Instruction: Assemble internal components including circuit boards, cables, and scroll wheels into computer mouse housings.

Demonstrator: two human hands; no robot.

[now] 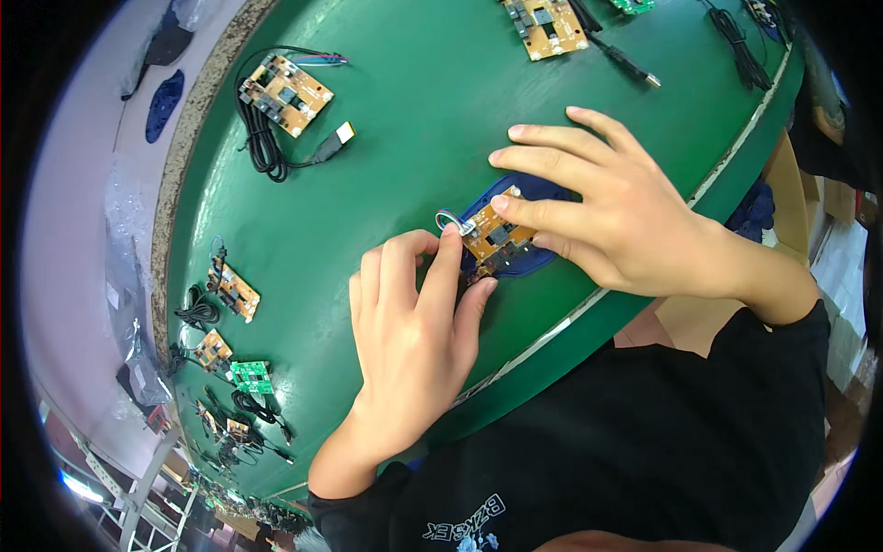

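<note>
A tan circuit board (497, 230) with black components lies in a dark blue plastic shell (529, 267) near the table's front edge. At the board's left end, the index fingertip of my left hand (405, 313) presses by a small white connector with a loop of thin coloured wires (445, 217). Its thumb is at the board's lower left corner, so the two fingers grip that end. My right hand (625, 212) has its fingers stretched apart over the shell's right side. One of its fingertips rests on the board's upper right part, and the palm hides some of the shell.
On the green table (395, 120) lies another board with a coiled black USB cable (265, 147), upper left. A further board (544, 28) sits at the far edge. Several boards and cables, one a green board (250, 376), lie lower left. A worn raised rim (175, 156) borders the left.
</note>
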